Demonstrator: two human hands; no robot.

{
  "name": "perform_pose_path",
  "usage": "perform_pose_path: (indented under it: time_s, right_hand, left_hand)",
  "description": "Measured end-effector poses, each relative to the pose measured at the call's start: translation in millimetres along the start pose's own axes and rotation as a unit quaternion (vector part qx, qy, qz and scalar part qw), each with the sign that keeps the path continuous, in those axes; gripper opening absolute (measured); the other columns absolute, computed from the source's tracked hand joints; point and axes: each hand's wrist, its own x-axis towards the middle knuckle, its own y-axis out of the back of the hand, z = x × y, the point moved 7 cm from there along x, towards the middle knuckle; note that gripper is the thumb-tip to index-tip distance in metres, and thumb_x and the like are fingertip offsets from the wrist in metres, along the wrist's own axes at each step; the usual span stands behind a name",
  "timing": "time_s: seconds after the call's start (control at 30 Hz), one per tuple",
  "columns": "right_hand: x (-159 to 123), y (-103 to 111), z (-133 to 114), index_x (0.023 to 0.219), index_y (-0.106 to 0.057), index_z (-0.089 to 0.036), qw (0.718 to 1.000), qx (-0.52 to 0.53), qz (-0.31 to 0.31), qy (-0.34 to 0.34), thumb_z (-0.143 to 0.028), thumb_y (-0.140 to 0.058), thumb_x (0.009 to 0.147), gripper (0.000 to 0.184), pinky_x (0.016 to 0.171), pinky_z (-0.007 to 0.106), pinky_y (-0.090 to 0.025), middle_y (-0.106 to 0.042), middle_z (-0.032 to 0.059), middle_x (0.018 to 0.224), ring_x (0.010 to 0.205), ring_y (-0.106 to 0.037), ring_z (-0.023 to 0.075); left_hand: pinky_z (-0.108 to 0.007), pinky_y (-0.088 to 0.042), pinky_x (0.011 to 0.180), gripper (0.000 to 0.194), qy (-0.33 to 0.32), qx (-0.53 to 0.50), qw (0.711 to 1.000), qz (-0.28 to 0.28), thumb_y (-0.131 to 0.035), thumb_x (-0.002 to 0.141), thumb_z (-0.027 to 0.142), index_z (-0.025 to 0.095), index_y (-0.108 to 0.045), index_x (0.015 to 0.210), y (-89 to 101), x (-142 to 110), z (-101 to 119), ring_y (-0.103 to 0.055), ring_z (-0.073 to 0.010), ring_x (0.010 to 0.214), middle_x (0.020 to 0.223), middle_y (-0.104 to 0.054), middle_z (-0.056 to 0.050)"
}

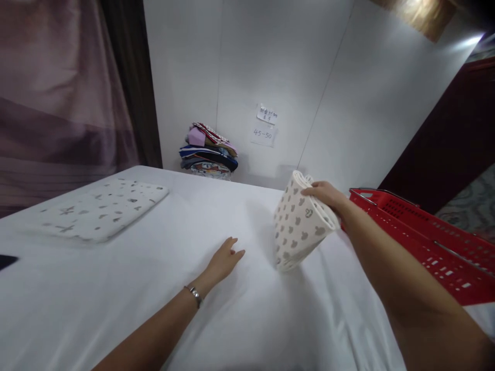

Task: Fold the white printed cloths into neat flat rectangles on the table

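Note:
My right hand (324, 196) grips the upper edge of a folded white cloth (296, 224) printed with grey mouse-head shapes. The cloth is tilted on edge over the white-covered table (185, 268), and I cannot tell whether its lower end touches the surface. Just above the tabletop, my left hand (225, 258) has its fingers apart and holds nothing. A silver watch or bracelet (194, 296) circles the left wrist. On the table's left side lies another folded white cloth (104, 208), flat, with grey and brown prints.
A red plastic basket (421, 232) stands at the right edge. Behind the table, a stack of folded fabrics (209, 152) rests against the white wall, near paper notes (265, 126). A dark flat object (6, 261) is at far left, below a pinkish curtain (58, 93).

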Motion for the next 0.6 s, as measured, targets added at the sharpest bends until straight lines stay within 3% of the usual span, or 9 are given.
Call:
perform_pose_path:
  time_s: [0.07,0.13,0.2,0.3,0.37,0.43,0.5,0.6]
  right_hand:
    - [13.6,12.7,-27.1,0.082,-0.065,-0.011,0.982,-0.172,0.039,0.062,-0.029,-0.067,0.068,0.024,0.065,0.027,-0.047,-0.066,0.0078,0.076,0.073,-0.063,0.0198]
    - [16.7,-1.2,-44.0,0.082,-0.065,-0.011,0.944,-0.303,0.064,0.116,-0.027,-0.065,0.068,0.021,0.071,0.029,-0.046,-0.065,0.0099,0.081,0.082,-0.062,0.0225]
    - [7.4,-39.6,-43.7,0.09,-0.063,-0.01,0.916,-0.371,0.059,0.138,-0.023,-0.063,0.07,0.024,0.077,0.033,-0.045,-0.064,0.0143,0.09,0.092,-0.06,0.0261]
    - [-28.5,-125.3,-20.0,0.102,-0.06,-0.013,0.897,-0.413,-0.004,0.16,-0.017,-0.057,0.075,0.028,0.08,0.034,-0.045,-0.062,0.0168,0.101,0.097,-0.059,0.0264]
    - [-59.3,-180.5,0.1,0.106,-0.058,-0.013,0.884,-0.432,-0.05,0.171,-0.015,-0.052,0.077,0.029,0.078,0.035,-0.046,-0.061,0.0178,0.104,0.095,-0.06,0.0268]
    - [-86.8,-221.7,13.8,0.107,-0.057,-0.011,0.871,-0.447,-0.089,0.185,-0.013,-0.047,0.08,0.029,0.073,0.035,-0.048,-0.06,0.0183,0.103,0.09,-0.061,0.0269]
    - [-104.4,-242.7,18.9,0.108,-0.056,-0.008,0.865,-0.453,-0.109,0.188,-0.009,-0.041,0.082,0.03,0.069,0.034,-0.049,-0.059,0.0188,0.102,0.088,-0.061,0.026]
    - [-114.9,-245.0,13.9,0.11,-0.054,-0.007,0.862,-0.456,-0.112,0.189,-0.007,-0.038,0.082,0.032,0.068,0.033,-0.049,-0.057,0.0187,0.103,0.089,-0.06,0.0259]
  left_hand:
    - [-0.033,-0.046,0.086,0.062,0.025,-0.064,0.997,-0.028,-0.056,0.076,0.048,0.02,-0.044,0.131,-4.4,-2.4,2.9,-0.056,-0.0244,0.105,0.127,-0.053,-0.012]
    - [-0.033,-0.048,0.083,0.061,0.056,-0.151,0.985,-0.058,-0.059,0.076,0.049,0.019,-0.047,0.127,-9.6,-6.6,9.1,-0.058,-0.0245,0.103,0.121,-0.056,-0.012]
    - [-0.032,-0.049,0.081,0.059,0.081,-0.25,0.961,-0.08,-0.06,0.076,0.049,0.017,-0.049,0.124,-14.9,-12.0,16.6,-0.059,-0.0239,0.101,0.128,-0.05,-0.015]
    - [-0.032,-0.051,0.081,0.06,0.129,-0.393,0.903,-0.111,-0.053,0.081,0.053,0.013,-0.046,0.125,-25.7,-19.7,21.2,-0.061,-0.0229,0.098,0.139,-0.037,-0.018]
    - [-0.033,-0.051,0.08,0.063,0.163,-0.474,0.854,-0.138,-0.04,0.085,0.059,0.012,-0.044,0.126,-34.9,-23.2,19.4,-0.062,-0.022,0.094,0.138,-0.038,-0.019]
    - [-0.032,-0.052,0.078,0.066,0.18,-0.536,0.81,-0.154,-0.029,0.087,0.063,0.012,-0.046,0.126,-41.3,-23.7,16.0,-0.063,-0.0205,0.09,0.132,-0.046,-0.018]
    - [-0.029,-0.052,0.076,0.067,0.187,-0.574,0.783,-0.149,-0.026,0.087,0.064,0.012,-0.048,0.124,-43.7,-21.9,11.0,-0.063,-0.0188,0.086,0.124,-0.054,-0.017]
    - [-0.028,-0.052,0.073,0.066,0.208,-0.585,0.774,-0.124,-0.029,0.087,0.063,0.01,-0.051,0.121,-43.7,-19.7,3.5,-0.063,-0.0183,0.082,0.115,-0.059,-0.017]
